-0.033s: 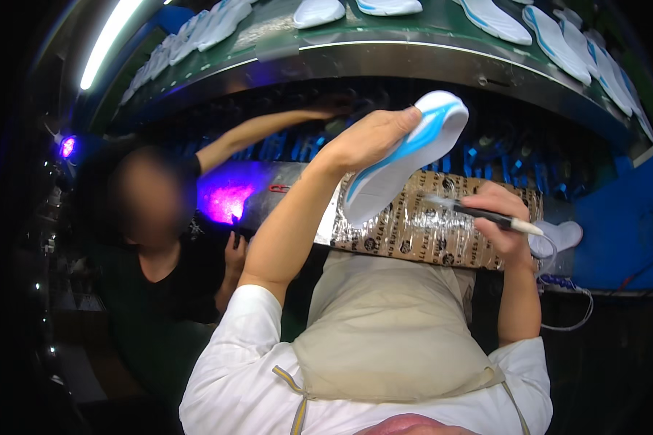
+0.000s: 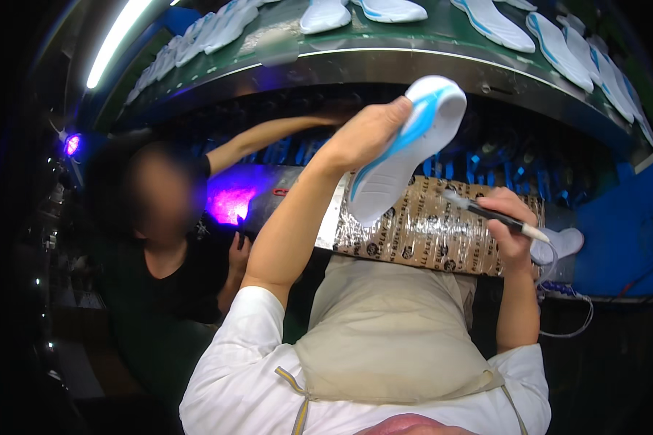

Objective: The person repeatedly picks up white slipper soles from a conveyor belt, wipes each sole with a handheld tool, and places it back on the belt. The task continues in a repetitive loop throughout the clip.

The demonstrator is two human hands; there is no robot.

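Note:
My left hand [image 2: 368,135] is closed on a white shoe sole [image 2: 386,190] with a light blue stripe, the thumb over its upper edge. The sole is tilted, one end up and the other low over a brown board wrapped in shiny film [image 2: 421,235]. To the right, my right hand [image 2: 513,221] grips a black-handled brush [image 2: 492,213] with a greyish tip, like a pen. A thin pale tube runs from its rear end. The brush tip points at the sole but stays apart from it.
White soles [image 2: 493,25] line the green conveyor [image 2: 428,36] with a metal edge ahead. Another white sole [image 2: 559,246] lies at the right, by a blue panel [image 2: 620,225]. At left a co-worker's arm [image 2: 268,138] reaches across, near a purple light patch [image 2: 231,203].
The sole has turned slightly in my left hand, showing more of its face. My right hand and the brush have shifted a little to the right, away from the sole.

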